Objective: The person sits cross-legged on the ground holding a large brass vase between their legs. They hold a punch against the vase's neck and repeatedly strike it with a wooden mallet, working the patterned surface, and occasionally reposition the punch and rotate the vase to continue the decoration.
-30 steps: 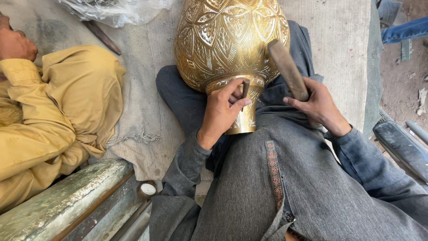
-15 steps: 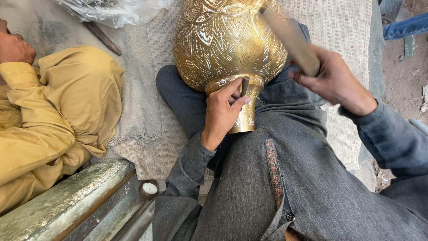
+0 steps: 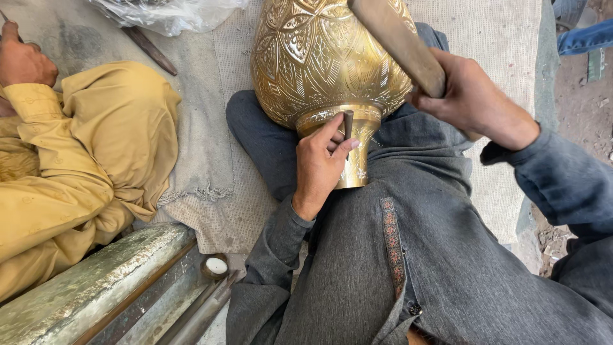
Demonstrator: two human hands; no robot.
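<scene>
Raised higher than half a second ago, the right hand [image 3: 476, 99] grips a wooden mallet [image 3: 399, 41], fingers wrapped tight round its handle, above the brass vase's right flank. Unmoved, the left hand [image 3: 322, 163] pinches a small dark chisel [image 3: 348, 123] between thumb and fingertips against the vase's neck. That engraved brass vase [image 3: 325, 57] lies across the person's grey-clad lap. At far left sits another person in yellow clothing [image 3: 83, 160], beside a crumpled plastic bag [image 3: 169, 13].

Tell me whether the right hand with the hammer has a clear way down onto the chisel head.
Probably yes. The right hand holds the hammer raised above the chisel, whose top stands clear of the left hand; nothing lies between.
</scene>
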